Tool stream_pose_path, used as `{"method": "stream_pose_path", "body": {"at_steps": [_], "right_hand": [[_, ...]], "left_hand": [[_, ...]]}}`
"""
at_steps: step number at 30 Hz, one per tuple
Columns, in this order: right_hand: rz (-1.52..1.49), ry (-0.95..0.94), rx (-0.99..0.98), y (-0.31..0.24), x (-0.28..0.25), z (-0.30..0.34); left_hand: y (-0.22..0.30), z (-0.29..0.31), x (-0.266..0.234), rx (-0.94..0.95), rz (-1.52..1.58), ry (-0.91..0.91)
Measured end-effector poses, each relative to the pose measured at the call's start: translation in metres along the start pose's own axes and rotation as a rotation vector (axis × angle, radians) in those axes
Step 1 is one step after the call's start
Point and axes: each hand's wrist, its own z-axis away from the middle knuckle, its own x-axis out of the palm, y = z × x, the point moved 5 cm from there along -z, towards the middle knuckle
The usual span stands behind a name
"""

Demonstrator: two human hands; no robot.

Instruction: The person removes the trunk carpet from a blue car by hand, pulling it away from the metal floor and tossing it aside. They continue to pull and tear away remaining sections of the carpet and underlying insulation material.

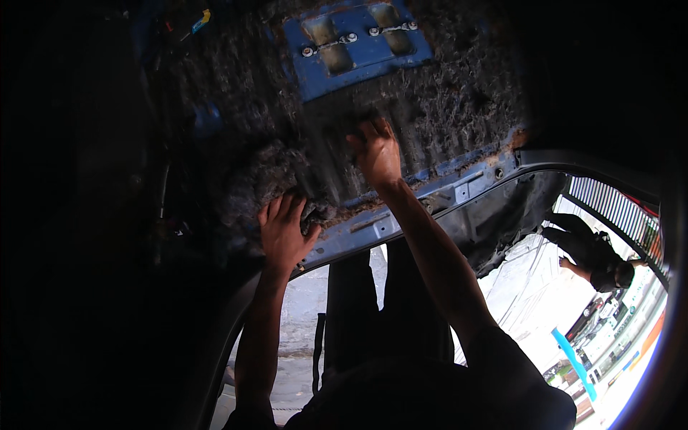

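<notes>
My left hand (pixel 285 233) rests with fingers spread on a loose wad of dark grey, fibrous padding (pixel 269 175) near the door sill. Farther in and to the right, my right hand (pixel 378 154) is at the dark, ribbed vehicle floor (pixel 337 154), its fingers curled and its thumb somewhat apart. Its fingertips sink into shadow, so what they hold, if anything, is hidden. Torn dark padding residue (pixel 459 93) clings to much of the floor around both hands.
A blue metal plate (pixel 315 79) with two bolted brackets lies beyond my hands. The blue sill (pixel 380 228) has rusty edges. At upper left is a small yellow-and-blue object (pixel 201 23). Outside at right, another person in dark clothes (pixel 584 247) is near a striped fence (pixel 616 211).
</notes>
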Motion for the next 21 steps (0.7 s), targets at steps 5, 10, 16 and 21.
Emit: {"method": "stream_pose_path", "body": {"at_steps": [5, 10, 16, 21], "right_hand": [[0.149, -0.04, -0.182, -0.002, -0.015, 0.007], [-0.012, -0.104, 0.106, 0.007, -0.038, 0.003], [-0.037, 0.122, 0.015, 0.012, -0.009, -0.048], [0.11, -0.028, -0.121, 0.015, 0.006, -0.052]], "left_hand": [[-0.002, 0.002, 0.001, 0.012, -0.017, -0.004], [-0.001, 0.0, 0.003, 0.027, -0.038, 0.044], [0.002, -0.002, 0.006, 0.037, -0.042, 0.054], [0.002, -0.003, 0.004, 0.059, -0.05, 0.052]]}}
